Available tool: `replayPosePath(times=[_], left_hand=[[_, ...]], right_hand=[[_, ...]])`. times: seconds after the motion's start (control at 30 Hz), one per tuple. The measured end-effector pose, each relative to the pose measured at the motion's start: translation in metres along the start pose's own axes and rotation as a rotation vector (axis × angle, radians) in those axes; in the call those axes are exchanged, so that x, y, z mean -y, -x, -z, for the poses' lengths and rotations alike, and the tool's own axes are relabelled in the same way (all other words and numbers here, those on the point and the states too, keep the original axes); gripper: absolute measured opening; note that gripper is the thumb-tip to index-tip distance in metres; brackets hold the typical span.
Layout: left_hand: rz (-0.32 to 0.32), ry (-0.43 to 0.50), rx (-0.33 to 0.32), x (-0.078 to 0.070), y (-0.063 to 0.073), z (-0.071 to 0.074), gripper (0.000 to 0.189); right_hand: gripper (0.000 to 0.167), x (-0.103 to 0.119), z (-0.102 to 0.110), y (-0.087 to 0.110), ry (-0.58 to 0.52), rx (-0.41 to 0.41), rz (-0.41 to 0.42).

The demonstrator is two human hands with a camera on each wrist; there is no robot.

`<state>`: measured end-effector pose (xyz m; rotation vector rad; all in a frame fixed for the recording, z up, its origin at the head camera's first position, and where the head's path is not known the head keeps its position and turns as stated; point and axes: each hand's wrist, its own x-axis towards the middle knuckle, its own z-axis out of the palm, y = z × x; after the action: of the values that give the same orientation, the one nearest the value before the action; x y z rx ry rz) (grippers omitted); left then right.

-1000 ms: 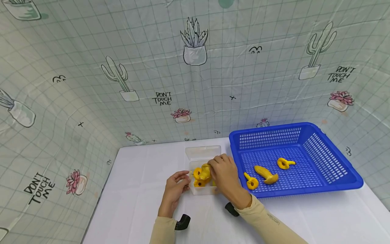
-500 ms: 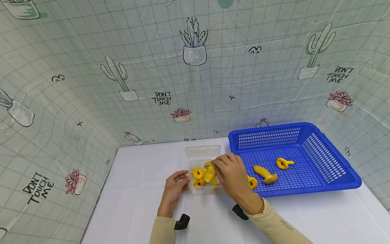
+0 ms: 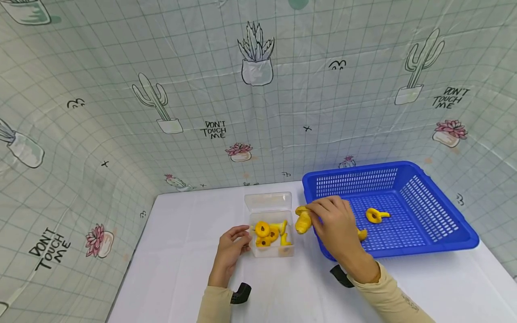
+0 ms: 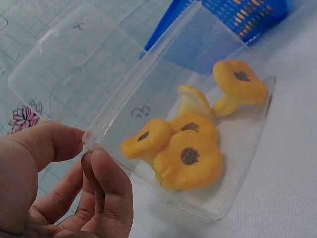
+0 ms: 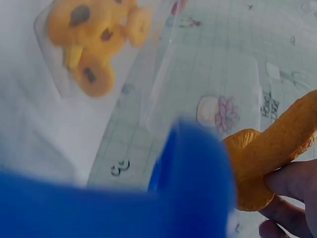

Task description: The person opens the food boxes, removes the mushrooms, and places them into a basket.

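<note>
My right hand [image 3: 337,226] pinches a large yellow mushroom [image 3: 303,222] by its cap, over the left edge of the blue basket [image 3: 464,231]. The mushroom's thick stem points down toward the left. In the right wrist view, fingertips press where the mushroom's cap [image 5: 255,193] meets the stem. My left hand [image 3: 232,246] holds a clear plastic box [image 3: 268,252], pinching its rim at the left corner between thumb and fingers. Several smaller yellow mushrooms [image 4: 190,158] with dark centres lie inside the box.
The box's clear lid [image 3: 268,202] stands open at the back. Inside the basket lies a small yellow mushroom [image 3: 375,216]. Another basket mushroom [image 3: 362,234] is mostly hidden behind my right hand. A patterned cloth [image 3: 194,89] rises behind the white table [image 3: 181,229].
The right hand has carried the large mushroom out of the box and to the right, up to the basket's edge. The left hand has stayed at the box.
</note>
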<state>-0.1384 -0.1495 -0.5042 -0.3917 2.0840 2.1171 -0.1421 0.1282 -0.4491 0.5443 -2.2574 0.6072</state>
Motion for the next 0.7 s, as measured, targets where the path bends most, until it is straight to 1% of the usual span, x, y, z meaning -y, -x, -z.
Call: replayPosePath(times=[0.17,0.4,0.53,0.7], left_hand=[[-0.009,-0.002,-0.002,0.000,0.000,0.000,0.033],[-0.010,-0.002,0.005,0.001,0.000,0.000,0.033],[-0.010,-0.005,0.006,0.001,0.000,0.000,0.033],[-0.006,-0.009,0.006,0.001,0.000,0.001,0.033]], right_hand=[[0.021,-0.012,0.013,0.000,0.026,-0.001,-0.003],[0.018,-0.032,0.029,0.002,0.053,0.021,-0.077],[0.016,-0.043,0.039,0.000,0.090,0.024,-0.097],[0.016,-0.051,0.054,-0.003,0.122,0.057,-0.123]])
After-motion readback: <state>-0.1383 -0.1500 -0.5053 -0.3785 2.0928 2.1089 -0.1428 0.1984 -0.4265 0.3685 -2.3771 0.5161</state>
